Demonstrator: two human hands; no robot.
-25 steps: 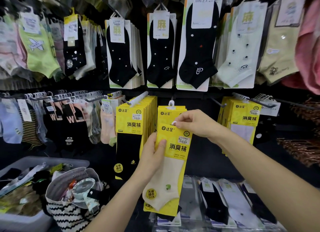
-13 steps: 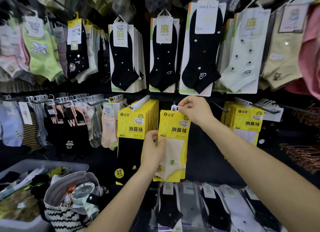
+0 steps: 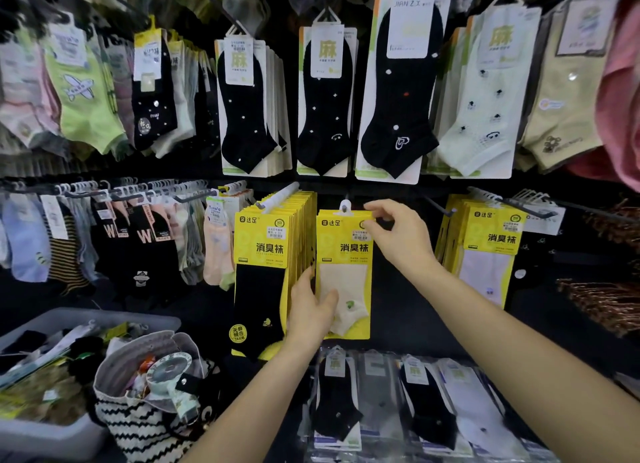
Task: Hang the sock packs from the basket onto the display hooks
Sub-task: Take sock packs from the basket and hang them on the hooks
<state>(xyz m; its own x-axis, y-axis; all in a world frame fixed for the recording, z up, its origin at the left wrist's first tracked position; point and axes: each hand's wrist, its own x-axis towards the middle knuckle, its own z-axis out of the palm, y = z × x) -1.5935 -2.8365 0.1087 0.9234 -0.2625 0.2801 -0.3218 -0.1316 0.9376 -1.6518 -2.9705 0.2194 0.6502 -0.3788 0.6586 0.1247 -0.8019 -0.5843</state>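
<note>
The left hand (image 3: 313, 310) grips the yellow sock pack (image 3: 344, 251) at its lower edge. Above it, the right hand (image 3: 398, 236) pinches the top corner beside the white hanger tab (image 3: 345, 206). The hook behind is hidden, so if the tab isn't seated, letting go would likely drop the pack.

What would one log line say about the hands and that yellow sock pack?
step: hanging | item: yellow card pack with cream sock | left hand: grips lower left | right hand: pinches top corner | white hanger seated: unclear
</note>
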